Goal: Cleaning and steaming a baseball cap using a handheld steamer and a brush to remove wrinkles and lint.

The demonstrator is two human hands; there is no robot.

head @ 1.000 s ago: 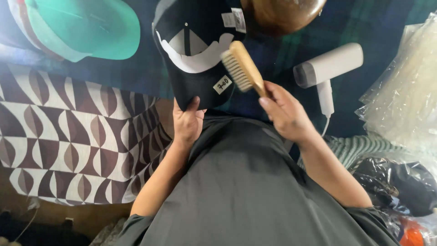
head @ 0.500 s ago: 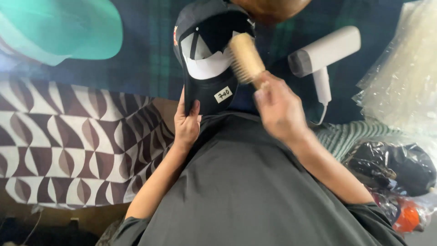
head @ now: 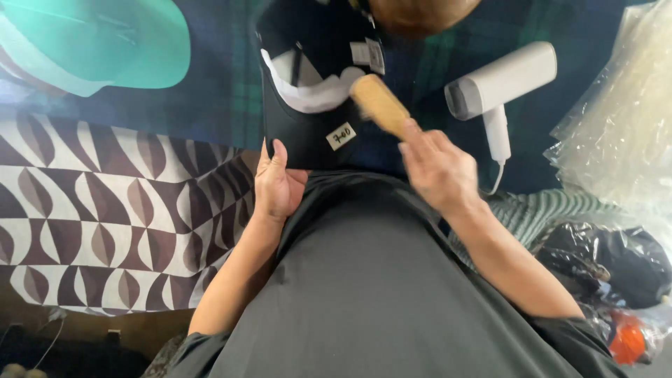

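A black cap (head: 308, 119) with a white front panel and a small white tag on its brim lies on the dark plaid cloth (head: 224, 84) before me. My left hand (head: 276, 185) holds the brim's near edge. In my right hand (head: 437, 168) is a wooden brush (head: 379, 105), blurred, with its bristles against the cap's right side near the front panel.
A teal cap (head: 105, 42) lies at the far left. A white hair dryer (head: 500, 87) rests right of the black cap. Crinkled clear plastic (head: 623, 133) fills the right edge. A brown-and-white patterned cloth (head: 105, 210) covers the left; a brown rounded object (head: 420, 10) sits at the top.
The brush has swept across the cap's front panel, now lower and to the right. My left hand stays on the brim. The view has shifted slightly.
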